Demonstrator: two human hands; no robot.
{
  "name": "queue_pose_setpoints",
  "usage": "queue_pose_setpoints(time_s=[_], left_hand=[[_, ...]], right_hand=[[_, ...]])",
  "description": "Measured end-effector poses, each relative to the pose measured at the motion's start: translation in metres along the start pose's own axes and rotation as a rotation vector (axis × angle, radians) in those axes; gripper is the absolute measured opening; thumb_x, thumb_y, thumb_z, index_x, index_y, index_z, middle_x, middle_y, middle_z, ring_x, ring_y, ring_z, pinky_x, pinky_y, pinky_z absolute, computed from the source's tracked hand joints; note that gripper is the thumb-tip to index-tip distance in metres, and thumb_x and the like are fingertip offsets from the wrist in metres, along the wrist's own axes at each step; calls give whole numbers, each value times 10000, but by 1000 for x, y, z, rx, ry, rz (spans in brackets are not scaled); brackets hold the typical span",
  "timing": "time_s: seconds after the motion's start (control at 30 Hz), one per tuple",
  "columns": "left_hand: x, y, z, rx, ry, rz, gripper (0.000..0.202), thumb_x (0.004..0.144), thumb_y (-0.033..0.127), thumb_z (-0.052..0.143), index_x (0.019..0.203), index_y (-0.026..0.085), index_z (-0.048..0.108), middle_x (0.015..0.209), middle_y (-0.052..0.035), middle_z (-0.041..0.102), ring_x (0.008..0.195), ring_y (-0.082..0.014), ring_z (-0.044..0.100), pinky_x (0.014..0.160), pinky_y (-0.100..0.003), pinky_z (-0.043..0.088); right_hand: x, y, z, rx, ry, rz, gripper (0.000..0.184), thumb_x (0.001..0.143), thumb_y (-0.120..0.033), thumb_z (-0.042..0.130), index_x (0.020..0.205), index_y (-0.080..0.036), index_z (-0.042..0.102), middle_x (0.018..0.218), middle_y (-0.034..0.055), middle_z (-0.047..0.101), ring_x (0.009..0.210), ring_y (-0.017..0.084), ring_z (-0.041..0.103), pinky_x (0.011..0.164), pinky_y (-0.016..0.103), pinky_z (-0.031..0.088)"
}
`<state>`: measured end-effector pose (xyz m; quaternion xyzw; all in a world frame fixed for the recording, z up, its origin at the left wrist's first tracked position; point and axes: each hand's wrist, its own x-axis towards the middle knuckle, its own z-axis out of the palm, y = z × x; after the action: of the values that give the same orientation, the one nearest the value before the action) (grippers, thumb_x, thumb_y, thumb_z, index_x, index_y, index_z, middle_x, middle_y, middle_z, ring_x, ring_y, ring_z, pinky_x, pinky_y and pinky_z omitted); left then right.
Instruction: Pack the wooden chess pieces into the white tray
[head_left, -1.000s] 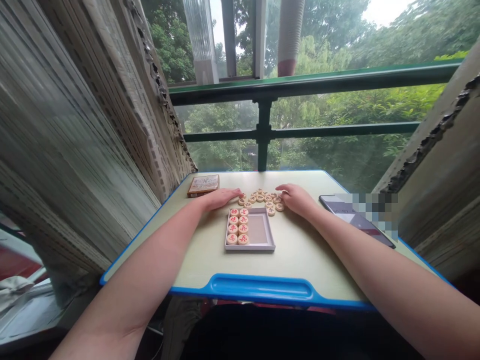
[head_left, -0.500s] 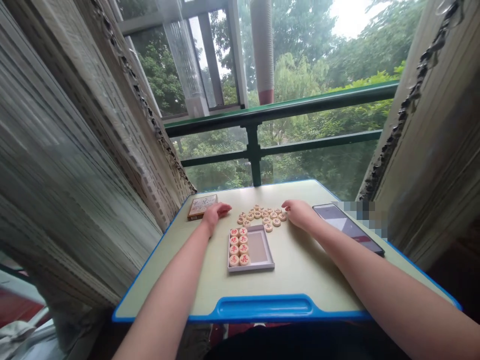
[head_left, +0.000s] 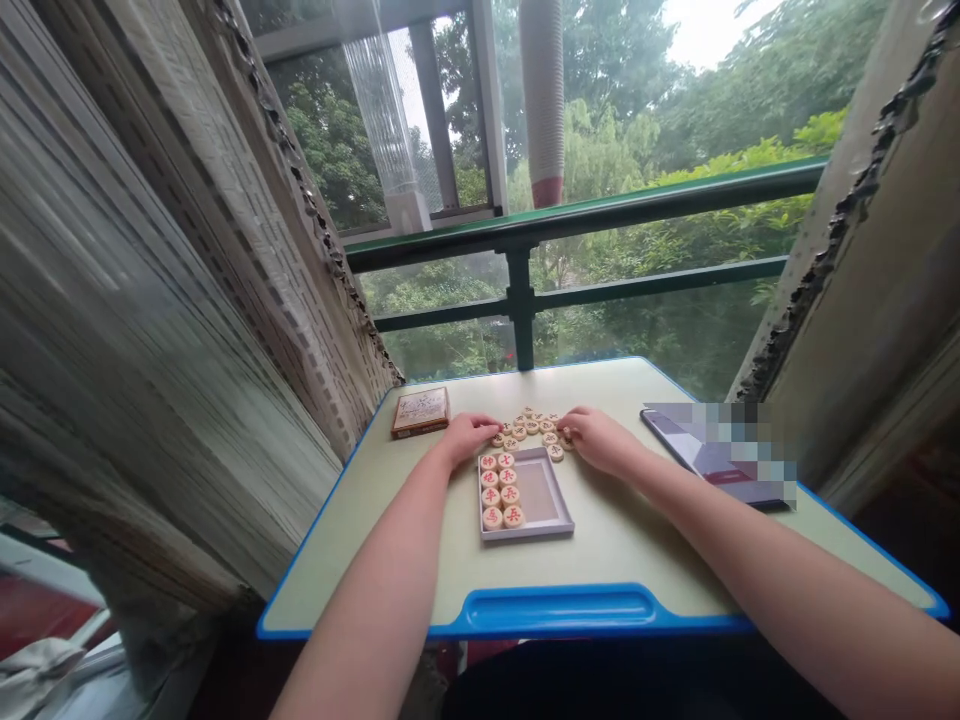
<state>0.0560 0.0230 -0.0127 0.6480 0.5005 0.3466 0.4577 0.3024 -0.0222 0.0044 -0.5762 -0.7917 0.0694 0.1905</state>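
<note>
Several round wooden Chinese chess pieces (head_left: 533, 427) lie in a loose cluster on the table. My left hand (head_left: 471, 436) is at the cluster's left edge, its fingers stretched out and the tips at the nearest pieces. On the right edge, my right hand (head_left: 598, 437) has its fingers extended over the pieces there, partly covering them. Neither hand visibly lifts a piece. Just in front of the cluster stands a shallow white box (head_left: 564, 510). Two columns of red-marked pieces (head_left: 510, 496) fill its left part, and its bare bottom shows on the right.
A flat decorated box (head_left: 421, 410) lies at the table's back left. To the right rests a dark-edged tablet-like device (head_left: 697, 455), partly blurred out. The pale table (head_left: 405, 520) has a blue rim with a molded tray (head_left: 559, 606) in front. Curtains (head_left: 315, 250) hang on both sides.
My left hand has moved right, from beside the decorated box to the cluster's left edge. My right hand has come slightly in over the right-hand pieces. The whole view has shifted a little.
</note>
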Motion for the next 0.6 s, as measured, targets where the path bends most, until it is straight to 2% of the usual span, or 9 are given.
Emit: queue_pose_setpoints(time_s=[0.17,0.27,0.33,0.43,0.5,0.6], left_hand=[[-2,3,-4,136,-60,29,273,674,224,633,926,138,694,893,-74,688,829,-169,597,789,-289,442],[-1,2,-5,200,-47,49,262,682,220,630,925,143,690,881,-67,690,822,-166,601,783,-282,450],[2,-1,-3,231,-9,58,227,693,219,618,891,139,692,862,-67,692,804,-166,605,770,-281,457],[6,-4,-1,251,54,64,203,708,221,600,868,138,692,853,-69,694,795,-170,611,771,-286,465],[7,-5,-1,227,47,65,207,723,196,569,881,138,689,892,-71,693,830,-172,614,804,-288,462],[3,-5,-4,169,-23,49,308,701,79,498,939,143,682,975,-64,683,903,-165,607,858,-282,445]], right_hand=[[1,-1,10,57,37,-18,338,770,-68,416,967,-146,679,1055,104,613,950,185,571,877,258,404],[5,-4,9,104,53,46,320,771,-76,418,928,-148,688,1035,101,619,929,166,581,869,239,414],[11,-9,2,74,-4,102,324,750,-71,430,913,-158,696,1034,101,624,901,171,595,840,246,431],[21,-17,-13,-20,-152,82,312,716,-83,468,868,-189,718,984,86,664,871,213,609,792,287,447],[26,-21,-17,20,-104,89,328,727,-87,447,867,-202,720,942,68,685,875,210,611,775,282,451],[28,-19,-10,129,43,-1,392,719,-39,399,868,-209,719,978,44,684,887,174,603,797,259,447]])
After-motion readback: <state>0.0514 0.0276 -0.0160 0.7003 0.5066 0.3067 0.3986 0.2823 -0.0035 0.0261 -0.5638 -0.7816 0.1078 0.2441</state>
